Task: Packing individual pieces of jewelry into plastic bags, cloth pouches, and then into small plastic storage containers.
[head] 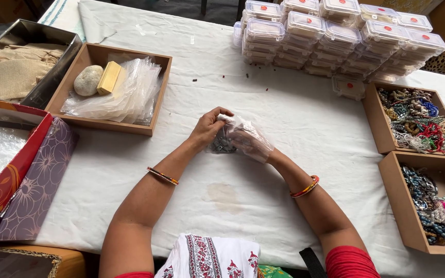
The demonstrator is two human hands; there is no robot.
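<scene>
Clear plastic pouch [243, 135] of dark beads: we see it clamped between left hand [208, 128] and right hand [251, 144], together at mid-table [284, 118], lying crosswise, right hand inside it.

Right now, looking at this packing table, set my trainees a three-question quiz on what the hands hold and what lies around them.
1. True or false: both hands are on the clear plastic bag.
2. What lies in the wooden tray beside the stack of clear bags?
A. a stone and a yellow block
B. scissors
C. a spool of thread
3. Fill in: the lidded plastic boxes stand at the table's far ____ side.

Key:
1. True: left hand and right hand grip it, dark beads inside.
2. A: stone, yellow block.
3. right.
</scene>
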